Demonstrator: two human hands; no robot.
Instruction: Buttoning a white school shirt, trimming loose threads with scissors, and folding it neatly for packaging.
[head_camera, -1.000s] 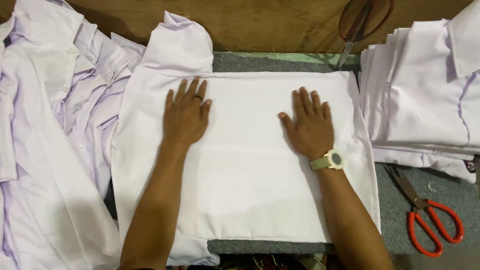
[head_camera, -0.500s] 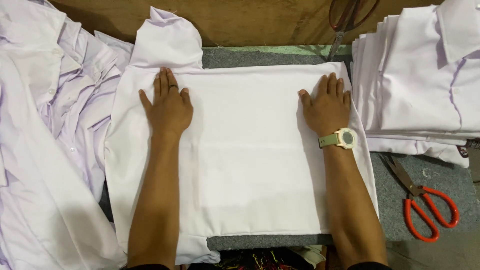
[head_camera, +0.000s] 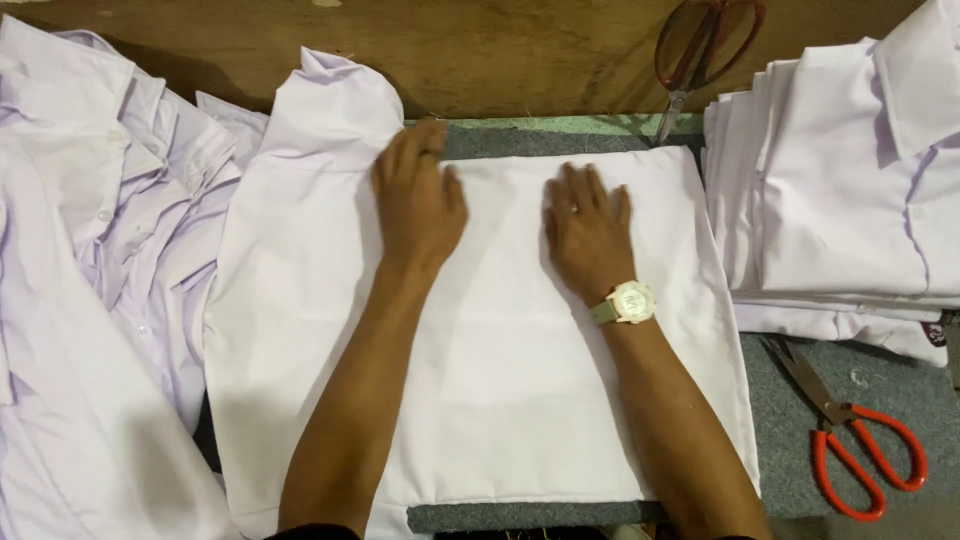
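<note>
Left hand (head_camera: 418, 205): laid flat, fingers spread, on white shirt (head_camera: 480, 330), grasping nothing.
Right hand (head_camera: 588, 228): likewise pressed flat beside it, keeping cloth smooth.
Red scissors (head_camera: 850, 440): parked right of shirt.

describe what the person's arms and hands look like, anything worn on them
Both forearms are bare, with no sleeves in view. The right hand has a pale cream wristwatch with a light green strap at the wrist and a thin ring on one finger. The left hand wears nothing visible.
</note>
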